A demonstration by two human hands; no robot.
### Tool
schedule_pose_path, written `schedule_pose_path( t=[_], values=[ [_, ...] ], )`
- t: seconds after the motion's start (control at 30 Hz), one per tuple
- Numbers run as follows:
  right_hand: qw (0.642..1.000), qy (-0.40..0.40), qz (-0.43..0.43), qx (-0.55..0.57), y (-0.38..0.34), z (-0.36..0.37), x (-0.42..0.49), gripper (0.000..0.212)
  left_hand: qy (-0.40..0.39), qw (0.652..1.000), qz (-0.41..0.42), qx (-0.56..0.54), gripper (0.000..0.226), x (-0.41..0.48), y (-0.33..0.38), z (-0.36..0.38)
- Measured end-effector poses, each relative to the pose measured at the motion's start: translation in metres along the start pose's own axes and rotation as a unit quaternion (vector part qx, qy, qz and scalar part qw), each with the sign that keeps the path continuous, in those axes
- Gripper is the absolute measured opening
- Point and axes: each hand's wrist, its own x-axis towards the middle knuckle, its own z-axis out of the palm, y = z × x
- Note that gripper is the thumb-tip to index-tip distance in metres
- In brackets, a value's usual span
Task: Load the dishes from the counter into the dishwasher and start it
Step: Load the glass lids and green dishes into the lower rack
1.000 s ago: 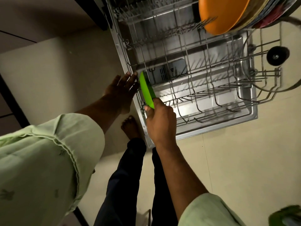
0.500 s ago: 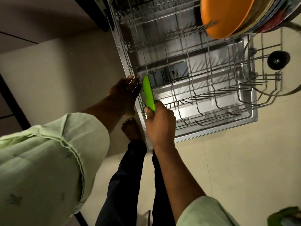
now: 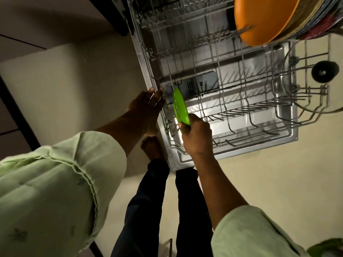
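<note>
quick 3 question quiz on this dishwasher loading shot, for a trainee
1. True or false: the right hand grips the green plate on edge over the rack.
2. What do the left hand's fingers touch? A the rack's side; B the green plate; C the right hand.
3. What colour is the front plate of the stack at the rack's far end?

Key: 1 true; 2 A; 3 orange.
</note>
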Motion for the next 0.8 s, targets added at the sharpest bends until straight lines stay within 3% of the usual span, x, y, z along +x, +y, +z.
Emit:
schedule_pose_path(
  t=[0.27,0.43,0.63,0.8],
  values=[
    [1.000,0.003,0.007,-0.001,-0.002,0.004,0.000,0.021,0.002,1.000,-0.012,-0.010,0.110,-0.002,0.003,-0.002],
    [1.000,-0.009,0.015,0.023,-0.001,0.001,0.001,0.026,0.043,0.999,-0.023,-0.022,0.098,-0.007,0.005,0.001],
    [0.999,-0.006,0.002,0.042,0.004,0.002,-0.009,0.056,0.069,0.981,-0.079,-0.164,0.086,-0.030,0.023,0.007],
    [0.998,0.005,-0.042,-0.048,0.002,-0.004,-0.037,0.066,0.094,0.957,-0.105,-0.253,0.082,-0.062,0.038,0.010]
  ],
)
